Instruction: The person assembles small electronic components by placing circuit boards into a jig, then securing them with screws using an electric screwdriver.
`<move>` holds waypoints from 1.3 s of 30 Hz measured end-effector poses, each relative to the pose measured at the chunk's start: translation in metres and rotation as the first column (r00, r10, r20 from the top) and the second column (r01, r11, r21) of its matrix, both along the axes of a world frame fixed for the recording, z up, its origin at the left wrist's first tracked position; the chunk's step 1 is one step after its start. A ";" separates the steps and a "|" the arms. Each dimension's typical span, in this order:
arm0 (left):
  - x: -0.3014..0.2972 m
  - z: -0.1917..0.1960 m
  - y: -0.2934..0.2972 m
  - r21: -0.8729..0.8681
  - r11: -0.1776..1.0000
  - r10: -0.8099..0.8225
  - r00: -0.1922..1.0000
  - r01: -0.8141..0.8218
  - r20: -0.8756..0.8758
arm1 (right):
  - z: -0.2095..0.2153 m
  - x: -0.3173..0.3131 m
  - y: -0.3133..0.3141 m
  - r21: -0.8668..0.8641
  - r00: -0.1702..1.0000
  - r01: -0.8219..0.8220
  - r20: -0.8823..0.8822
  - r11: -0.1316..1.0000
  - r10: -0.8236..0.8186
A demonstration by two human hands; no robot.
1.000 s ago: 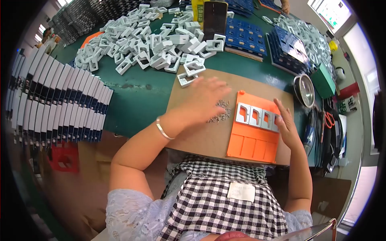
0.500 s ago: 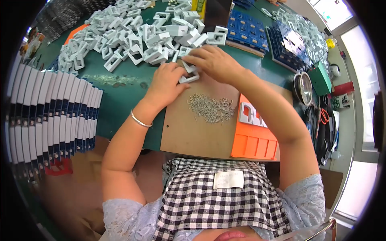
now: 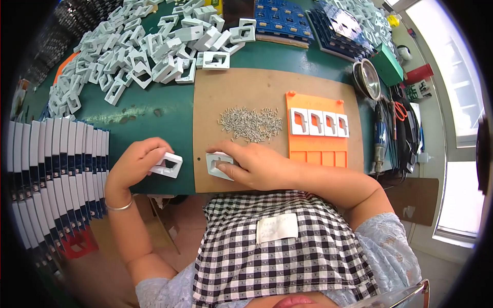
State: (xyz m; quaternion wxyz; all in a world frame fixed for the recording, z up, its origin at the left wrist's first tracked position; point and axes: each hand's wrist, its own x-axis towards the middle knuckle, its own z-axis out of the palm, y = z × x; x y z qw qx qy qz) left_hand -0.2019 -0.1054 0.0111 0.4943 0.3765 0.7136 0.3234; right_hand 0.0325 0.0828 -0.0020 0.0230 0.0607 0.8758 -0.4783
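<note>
Green tabletop (image 3: 300, 64), bordered by stored goods and sundries. Far side: a stack of blue panels (image 3: 281, 21) and, to its right, a second stack of dark blue panels (image 3: 344, 31) (the upper face partly whitened by glare). Right side: two round metal bowls (image 3: 371, 81), one overlapping the other, near a green box (image 3: 389, 64); nearer the viewer, a pair of scissors with red handles (image 3: 400, 111). Beyond the box, a red block (image 3: 418, 74); at the far right, a bright window (image 3: 465, 77). Left side: curving rows of white-and-blue units (image 3: 56, 149). Below these, a red plastic object (image 3: 80, 244), partly hidden.
</note>
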 end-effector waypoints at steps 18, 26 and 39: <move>0.053 -0.042 -0.021 0.413 0.910 0.319 0.585 0.030 -0.745 | 0.000 0.006 0.005 0.591 0.949 -0.123 -0.164 0.797 0.268; 0.090 -0.029 -0.008 0.477 0.872 0.214 0.796 0.105 -0.567 | -0.006 0.015 -0.005 0.543 0.975 0.042 -0.207 0.838 0.086; 0.086 -0.028 -0.022 0.398 0.916 0.160 0.863 0.051 -0.479 | -0.008 0.030 -0.006 0.471 0.973 0.095 -0.228 0.877 0.018</move>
